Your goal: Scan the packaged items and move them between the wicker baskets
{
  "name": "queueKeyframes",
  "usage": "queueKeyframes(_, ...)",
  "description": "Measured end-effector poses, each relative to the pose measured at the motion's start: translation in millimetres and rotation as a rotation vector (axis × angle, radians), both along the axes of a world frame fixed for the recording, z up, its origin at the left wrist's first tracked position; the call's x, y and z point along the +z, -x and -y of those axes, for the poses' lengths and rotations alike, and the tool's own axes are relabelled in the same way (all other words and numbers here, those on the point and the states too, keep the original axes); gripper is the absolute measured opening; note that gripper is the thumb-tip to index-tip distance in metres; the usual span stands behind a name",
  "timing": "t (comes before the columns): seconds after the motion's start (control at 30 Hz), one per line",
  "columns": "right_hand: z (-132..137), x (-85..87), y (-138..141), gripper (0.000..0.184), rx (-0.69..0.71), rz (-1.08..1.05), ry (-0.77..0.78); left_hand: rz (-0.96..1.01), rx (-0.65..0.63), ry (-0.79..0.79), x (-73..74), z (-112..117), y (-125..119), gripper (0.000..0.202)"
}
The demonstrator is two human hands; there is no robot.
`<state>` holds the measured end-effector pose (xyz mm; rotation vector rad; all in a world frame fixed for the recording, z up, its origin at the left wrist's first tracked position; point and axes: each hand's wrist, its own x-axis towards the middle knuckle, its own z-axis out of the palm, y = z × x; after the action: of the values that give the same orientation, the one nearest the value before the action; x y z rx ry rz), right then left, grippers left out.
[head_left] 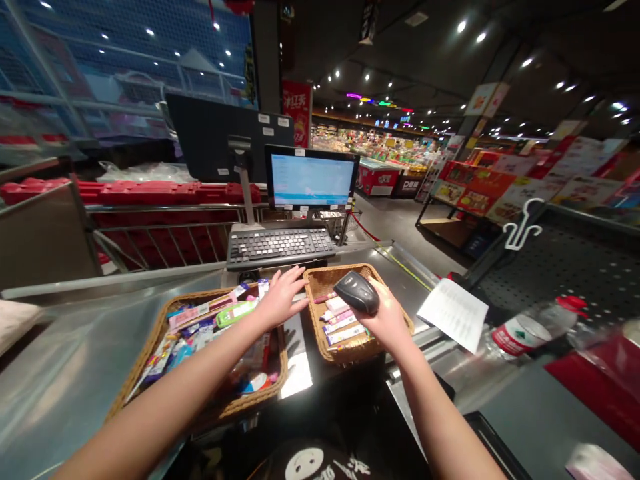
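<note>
Brushed steel forms the tabletop (75, 360), a checkout counter in a dim supermarket lit by ceiling spots, with bright produce displays (380, 143) far down the aisle and red promotional racks (480, 183) to the right. At the tabletop's far edge stand a dark grey keyboard (280, 247) and a lit flat monitor (310, 179); behind them is a row of red shopping trolleys (150, 193). Near the middle sit two wicker baskets of small coloured packets, a large oval basket (137, 370) and a smaller square basket (345, 269) just beside it. The left hand (283, 297) hovers over the large basket's far rim, fingers released and spread, holding nothing. The right hand (385, 320) has its fingers clenched around a black handheld barcode scanner (356, 291), held above the square basket. Towards the right edge lie a white printed sheet (453, 312) and a red-labelled plastic bottle (530, 327).
</note>
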<state>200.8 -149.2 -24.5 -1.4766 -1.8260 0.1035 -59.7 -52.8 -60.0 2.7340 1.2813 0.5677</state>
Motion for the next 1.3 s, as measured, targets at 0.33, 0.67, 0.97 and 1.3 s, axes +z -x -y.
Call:
queueKeyframes(0.33,-30.9,-11.9,-75.5,0.053,-0.122,0.006,0.005,-0.267,-0.025,0.023,-46.4,-54.0,-115.9,0.049)
queueKeyframes(0.67,-62.6,-20.2,-117.5,0.052,-0.083,-0.054,0.064,-0.592,0.02,0.325,-118.0,-92.1,-173.5,0.046)
queueKeyframes(0.97,-86.4,-17.7,-132.4,0.053,-0.056,-0.087,0.069,-0.632,0.108,0.41,-147.2,-99.4,-184.9,0.078)
queueKeyframes(1.3,-96.5,-22.6,-137.4,0.049,-0.012,-0.079,0.105,-0.611,0.069,0.44,-153.0,-94.7,-183.9,0.083)
